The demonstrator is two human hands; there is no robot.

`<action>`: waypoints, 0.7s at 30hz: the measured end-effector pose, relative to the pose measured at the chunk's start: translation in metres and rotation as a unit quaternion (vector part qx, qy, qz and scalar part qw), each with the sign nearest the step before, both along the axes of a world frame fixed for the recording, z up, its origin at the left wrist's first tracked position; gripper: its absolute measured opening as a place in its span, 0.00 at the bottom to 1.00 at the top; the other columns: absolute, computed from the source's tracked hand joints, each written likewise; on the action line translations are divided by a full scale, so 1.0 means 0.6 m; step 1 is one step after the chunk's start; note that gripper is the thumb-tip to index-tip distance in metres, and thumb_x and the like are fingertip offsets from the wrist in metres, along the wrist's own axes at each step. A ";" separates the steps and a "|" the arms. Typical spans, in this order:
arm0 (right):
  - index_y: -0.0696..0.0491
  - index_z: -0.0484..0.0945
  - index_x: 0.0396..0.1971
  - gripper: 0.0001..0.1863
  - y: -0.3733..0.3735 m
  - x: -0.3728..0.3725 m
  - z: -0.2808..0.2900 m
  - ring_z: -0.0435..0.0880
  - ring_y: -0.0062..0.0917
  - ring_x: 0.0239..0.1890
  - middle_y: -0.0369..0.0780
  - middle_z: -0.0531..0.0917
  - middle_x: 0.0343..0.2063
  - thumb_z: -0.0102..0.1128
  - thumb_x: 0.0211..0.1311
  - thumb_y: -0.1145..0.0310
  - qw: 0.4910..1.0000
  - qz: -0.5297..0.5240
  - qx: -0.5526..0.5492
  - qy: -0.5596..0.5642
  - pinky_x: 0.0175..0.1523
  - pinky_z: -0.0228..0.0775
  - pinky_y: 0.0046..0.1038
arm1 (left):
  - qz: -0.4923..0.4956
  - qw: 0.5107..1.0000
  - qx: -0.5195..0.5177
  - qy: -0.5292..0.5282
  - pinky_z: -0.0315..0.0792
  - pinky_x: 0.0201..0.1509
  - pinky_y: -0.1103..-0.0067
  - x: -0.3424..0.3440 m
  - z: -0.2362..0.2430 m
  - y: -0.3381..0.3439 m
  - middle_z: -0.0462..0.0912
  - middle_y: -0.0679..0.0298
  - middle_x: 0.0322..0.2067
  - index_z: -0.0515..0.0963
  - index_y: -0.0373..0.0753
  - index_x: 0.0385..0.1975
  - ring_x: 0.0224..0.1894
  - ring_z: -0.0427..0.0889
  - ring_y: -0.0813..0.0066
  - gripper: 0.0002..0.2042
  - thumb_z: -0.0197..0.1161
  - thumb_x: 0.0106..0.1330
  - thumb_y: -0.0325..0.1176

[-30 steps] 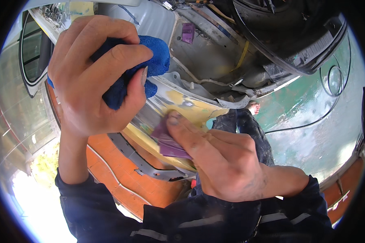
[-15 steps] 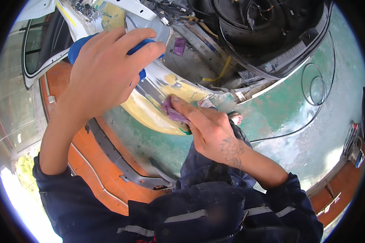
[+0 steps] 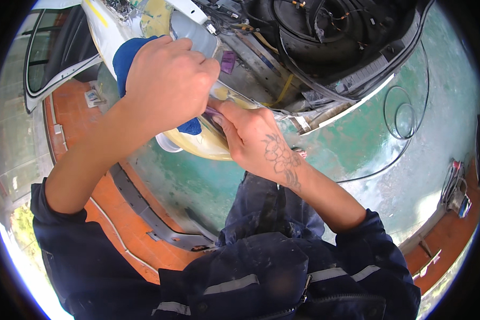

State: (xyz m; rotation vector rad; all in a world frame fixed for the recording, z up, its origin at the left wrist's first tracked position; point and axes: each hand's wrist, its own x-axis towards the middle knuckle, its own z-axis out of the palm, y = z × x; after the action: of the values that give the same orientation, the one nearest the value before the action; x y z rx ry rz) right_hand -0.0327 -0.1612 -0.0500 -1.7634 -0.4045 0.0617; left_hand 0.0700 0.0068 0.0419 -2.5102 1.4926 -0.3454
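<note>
Two bare hands: left grip and right grip come close together above a curved body panel, upper centre; the left one partly hides the right one's fingertips
Blue cloth: bunched beneath the left grip, whose fingers are curled closed on it; one part of the cloth sticks out to the left of the knuckles, and another shows below the hand, against the panel
Purple sheet: pinched between the thumb and fingers of the right grip; only a small edge shows at the fingertips, just beside the left hand
Body panel: pale, with yellow patches; it curves out below both hands
Second purple piece: lies in the opened car body beyond the hands, apart from both
Floor: green and scuffed; a black hose lies looped on it at right
Lower left: a long grey trim strip beside orange flooring
Clothing: dark blue jacket with pale stripes
</note>
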 end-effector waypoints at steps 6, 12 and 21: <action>0.58 0.81 0.60 0.21 -0.022 -0.036 -0.017 0.90 0.46 0.35 0.54 0.89 0.38 0.56 0.69 0.84 1.000 -0.021 0.006 0.003 0.41 0.83 0.37 | 0.084 0.973 0.083 0.199 0.69 0.63 0.55 -0.057 0.064 0.024 0.78 0.60 0.61 0.80 0.39 0.47 0.66 0.71 0.51 0.24 0.77 0.52 0.41; 0.58 0.80 0.61 0.21 -0.008 -0.029 -0.036 0.90 0.49 0.41 0.55 0.88 0.45 0.57 0.70 0.83 0.998 -0.020 0.019 -0.059 0.44 0.84 0.39 | 0.006 0.983 0.044 0.179 0.71 0.64 0.59 -0.046 0.033 0.078 0.79 0.63 0.62 0.81 0.39 0.45 0.66 0.74 0.55 0.22 0.78 0.52 0.40; 0.59 0.82 0.55 0.16 -0.004 -0.013 -0.027 0.88 0.53 0.34 0.56 0.87 0.33 0.56 0.70 0.80 0.997 -0.037 0.052 -0.032 0.39 0.82 0.43 | -0.102 0.993 0.004 0.059 0.69 0.38 0.68 -0.025 0.036 0.038 0.77 0.66 0.32 0.80 0.40 0.29 0.38 0.77 0.62 0.09 0.70 0.48 0.31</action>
State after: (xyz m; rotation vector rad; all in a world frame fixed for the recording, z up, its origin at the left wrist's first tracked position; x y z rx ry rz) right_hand -0.0404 -0.1635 -0.0662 -1.6799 -0.3809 -0.0673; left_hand 0.0552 0.0294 0.0635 -2.4151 1.7982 -0.2263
